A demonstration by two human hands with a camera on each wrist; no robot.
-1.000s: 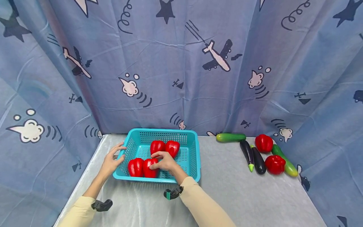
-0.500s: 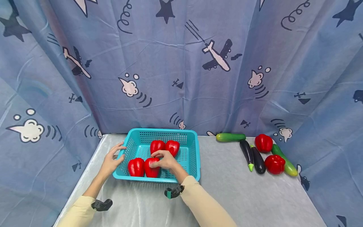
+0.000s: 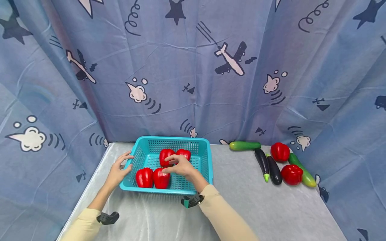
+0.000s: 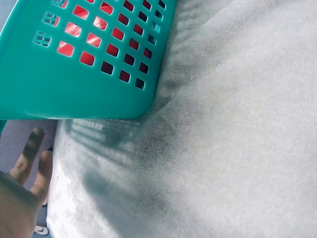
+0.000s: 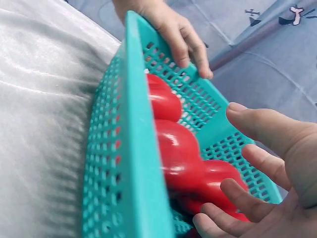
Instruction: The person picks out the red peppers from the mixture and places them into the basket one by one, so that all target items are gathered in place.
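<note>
A turquoise plastic basket (image 3: 169,191) with perforated walls holds several red bell peppers. Two of them sit in its front left, a left one (image 3: 144,177) and a right one (image 3: 161,178); two more lie behind, one (image 3: 165,157) beside another (image 3: 184,153) partly covered by my right hand. My right hand (image 3: 182,166) hovers over the basket with spread fingers and nothing held, its fingertips just right of the front right pepper. At the basket's left rim, my left hand (image 3: 117,172) touches the edge with loosely extended fingers.
To the right lie a cucumber (image 3: 245,145) at the back, two eggplants (image 3: 261,164) side by side, two more red peppers (image 3: 280,152) and another cucumber (image 3: 309,180). A grey cloth (image 3: 235,204) covers the table. A patterned blue curtain (image 3: 169,110) rises behind it.
The front right pepper has shifted slightly right, apart from its neighbour. My right hand has let go of it and moved up and right. My left hand stays in place.
</note>
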